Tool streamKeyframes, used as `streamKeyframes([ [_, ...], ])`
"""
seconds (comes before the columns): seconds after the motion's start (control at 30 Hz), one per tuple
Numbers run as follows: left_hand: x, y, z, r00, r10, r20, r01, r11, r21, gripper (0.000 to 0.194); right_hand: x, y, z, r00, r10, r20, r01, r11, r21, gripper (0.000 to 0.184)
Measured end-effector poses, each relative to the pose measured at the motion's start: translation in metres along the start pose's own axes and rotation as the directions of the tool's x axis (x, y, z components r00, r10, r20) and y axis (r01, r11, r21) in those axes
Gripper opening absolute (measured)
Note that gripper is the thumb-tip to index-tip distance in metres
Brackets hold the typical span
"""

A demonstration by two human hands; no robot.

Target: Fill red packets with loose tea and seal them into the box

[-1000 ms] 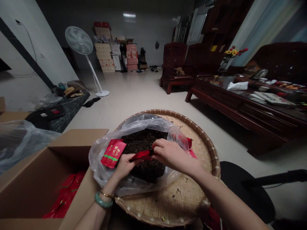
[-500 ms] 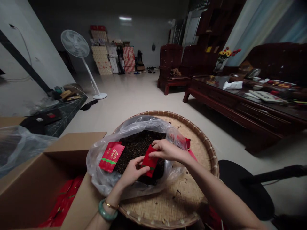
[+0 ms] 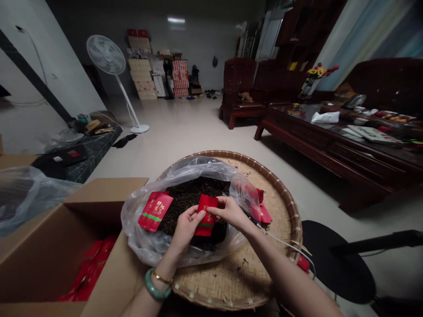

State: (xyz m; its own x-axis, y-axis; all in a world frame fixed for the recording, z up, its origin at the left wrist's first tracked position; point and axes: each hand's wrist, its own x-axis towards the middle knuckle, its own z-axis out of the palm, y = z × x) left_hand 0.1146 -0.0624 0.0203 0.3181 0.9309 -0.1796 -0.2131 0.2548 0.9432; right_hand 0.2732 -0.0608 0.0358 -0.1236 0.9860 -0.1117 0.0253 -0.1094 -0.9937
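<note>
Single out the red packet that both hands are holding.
It is the red packet pinched by the left hand and right hand over the dark leaves. Neither hand touches the overlapping packets to its left or the boxed packets.

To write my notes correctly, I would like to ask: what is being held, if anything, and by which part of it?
A red packet: the left grip holds its left edge, the right grip its upper right side.

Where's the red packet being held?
Below center in the head view, the red packet is held between the left hand and right hand, over dark tea leaves.
</note>
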Motion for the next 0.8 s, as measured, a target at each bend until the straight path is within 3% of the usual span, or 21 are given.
streamKeyframes([
  [0.17, 0.006, 0.000, -0.003, 0.984, 0.111, -0.141, -0.093, 0.987, 0.128, 0.038, -0.003, 0.004, 0.001, 1.000, 0.020, 0.006, -0.020, 0.999, 0.043, 0.036],
  [0.27, 0.006, -0.002, -0.004, 0.970, 0.166, -0.180, -0.132, 0.973, 0.187, 0.034, -0.004, 0.008, 0.002, 0.998, 0.024, -0.052, -0.020, 0.996, 0.086, 0.040],
  [0.57, 0.006, -0.005, 0.000, 0.987, 0.038, -0.156, -0.039, 0.999, -0.002, 0.040, -0.008, 0.021, 0.015, 0.980, -0.012, -0.200, 0.051, 0.980, 0.190, 0.046],
  [0.8, 0.005, -0.011, 0.003, 0.980, 0.052, -0.194, -0.066, 0.995, -0.069, 0.039, -0.014, 0.024, 0.020, 0.950, -0.096, -0.296, 0.105, 0.994, 0.013, 0.031],
])
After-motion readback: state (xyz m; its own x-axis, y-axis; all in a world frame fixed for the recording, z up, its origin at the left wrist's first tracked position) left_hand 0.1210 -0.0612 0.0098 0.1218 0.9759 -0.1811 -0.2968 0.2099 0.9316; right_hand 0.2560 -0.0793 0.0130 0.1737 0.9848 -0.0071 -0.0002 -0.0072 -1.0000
